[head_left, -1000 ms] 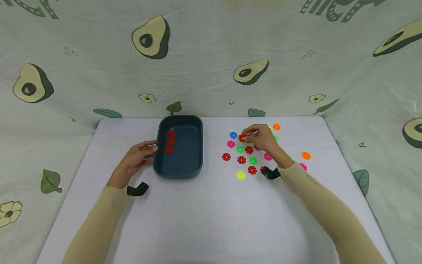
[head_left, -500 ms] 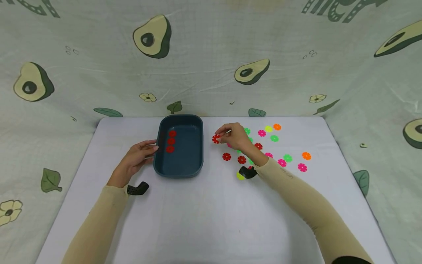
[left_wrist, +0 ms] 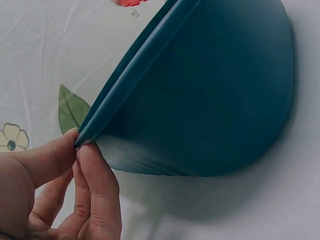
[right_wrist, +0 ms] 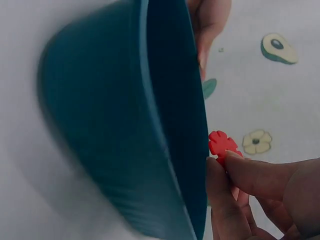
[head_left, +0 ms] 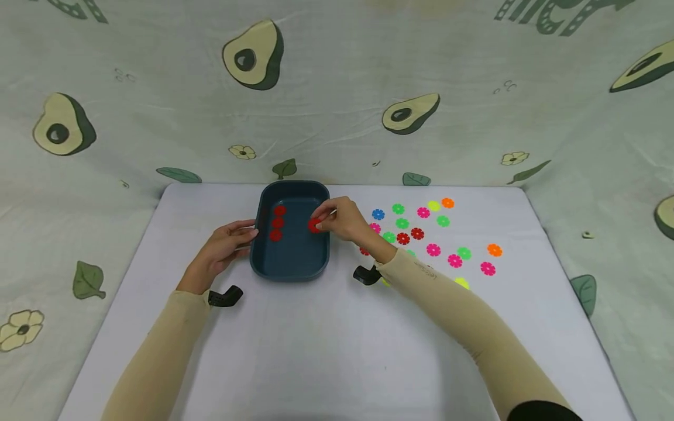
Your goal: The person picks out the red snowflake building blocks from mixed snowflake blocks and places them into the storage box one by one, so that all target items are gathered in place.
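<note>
A dark teal rectangular tray (head_left: 300,263) stands on the white table, with three red notched discs (head_left: 277,223) in a column along its left side. My left hand (head_left: 223,248) pinches the tray's left rim between thumb and fingers, as the left wrist view shows up close. Over the tray's right rim is my right hand (head_left: 343,220), holding another red notched disc (right_wrist: 222,143) between thumb and forefinger. That disc is above the tray's inside in the head view. In the right wrist view the fingertips come right at the rim.
Right of the tray lie several scattered notched discs: green (head_left: 402,223), pink (head_left: 433,249), orange (head_left: 494,250), blue (head_left: 378,214), yellow (head_left: 434,206) and red (head_left: 417,233). The right forearm covers some of them. A patterned cloth (head_left: 326,88) hangs behind the table.
My right hand has picked up a red disc from the scattered group and carried it left to above the tray. The left hand stays at the tray's rim. The head view has shifted slightly.
</note>
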Demonstrator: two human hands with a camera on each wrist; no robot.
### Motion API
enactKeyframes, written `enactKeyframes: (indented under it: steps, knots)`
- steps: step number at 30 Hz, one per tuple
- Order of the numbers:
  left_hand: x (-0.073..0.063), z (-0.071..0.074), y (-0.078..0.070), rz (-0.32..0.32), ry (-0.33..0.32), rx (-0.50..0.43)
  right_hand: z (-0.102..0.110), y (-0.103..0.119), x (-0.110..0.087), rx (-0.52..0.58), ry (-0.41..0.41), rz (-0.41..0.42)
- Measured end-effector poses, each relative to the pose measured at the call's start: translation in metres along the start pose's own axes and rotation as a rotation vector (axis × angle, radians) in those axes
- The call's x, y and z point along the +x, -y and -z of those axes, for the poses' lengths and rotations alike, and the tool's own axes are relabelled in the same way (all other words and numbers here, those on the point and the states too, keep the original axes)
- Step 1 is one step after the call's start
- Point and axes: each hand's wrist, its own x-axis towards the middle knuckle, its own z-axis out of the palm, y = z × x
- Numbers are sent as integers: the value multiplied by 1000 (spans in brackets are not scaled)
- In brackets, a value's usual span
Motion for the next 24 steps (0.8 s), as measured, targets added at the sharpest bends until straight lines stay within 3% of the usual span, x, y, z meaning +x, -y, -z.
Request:
enactKeyframes:
  steps: [8, 24]
  knots:
    - [0, -1, -2, 2, -8, 12, -25, 14, 15, -40, 61, 35]
    - [0, -1, -2, 14, -12, 6, -58, 38, 42, -104, 277, -46]
